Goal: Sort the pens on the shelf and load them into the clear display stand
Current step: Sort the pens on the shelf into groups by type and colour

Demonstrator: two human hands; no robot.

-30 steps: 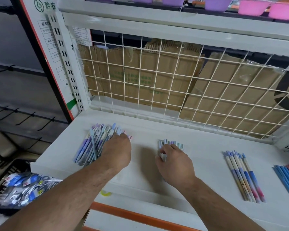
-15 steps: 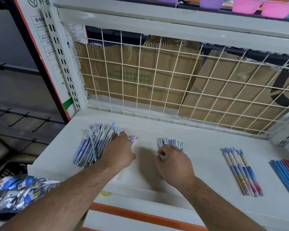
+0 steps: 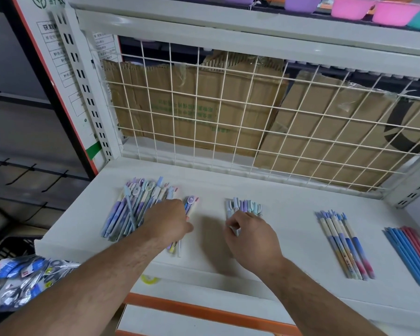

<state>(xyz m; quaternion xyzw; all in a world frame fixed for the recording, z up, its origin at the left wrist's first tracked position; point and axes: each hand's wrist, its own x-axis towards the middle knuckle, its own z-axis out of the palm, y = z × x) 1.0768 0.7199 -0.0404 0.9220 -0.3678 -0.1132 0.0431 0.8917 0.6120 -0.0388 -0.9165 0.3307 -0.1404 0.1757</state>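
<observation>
As left hand [image 3: 166,221] grips pens [image 3: 175,248], right hand [image 3: 250,235] pinches

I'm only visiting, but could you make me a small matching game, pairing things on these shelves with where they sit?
Things:
1. big pile of pens
2. small bunch of pens
3. blue and pink pens
4. pink bowls

Places:
A. on the upper shelf
B. far right of the white shelf
C. under the right hand
D. far left, beside the left hand

Pairs: 1-D, 2-C, 3-B, 4-A.
</observation>
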